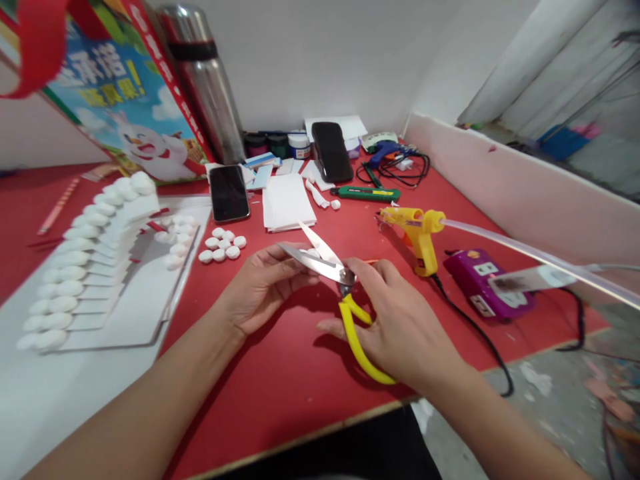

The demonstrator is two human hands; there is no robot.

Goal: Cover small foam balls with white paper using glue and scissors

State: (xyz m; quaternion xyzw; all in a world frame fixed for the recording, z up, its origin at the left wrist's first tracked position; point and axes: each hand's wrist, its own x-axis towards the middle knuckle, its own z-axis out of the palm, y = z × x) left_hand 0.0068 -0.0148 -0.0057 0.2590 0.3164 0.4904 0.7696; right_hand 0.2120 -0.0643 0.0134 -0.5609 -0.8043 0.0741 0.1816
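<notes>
My right hand grips scissors with yellow handles, and their metal blades are spread apart, pointing up and left. Close to the blades, my left hand is closed, thumb against fingers, on a small white piece. Most of that piece is hidden behind the lower blade, so its kind does not show. Left of the hands lies a group of round white pads. Farther left, a white stair-like model stands on a white board, lined with similar white rounds. A stack of white cards lies beyond the blades.
A yellow glue gun and a purple power strip with cords lie to the right. Behind are a green utility knife, two phones, a steel flask and a colourful box. A pale panel borders the right side.
</notes>
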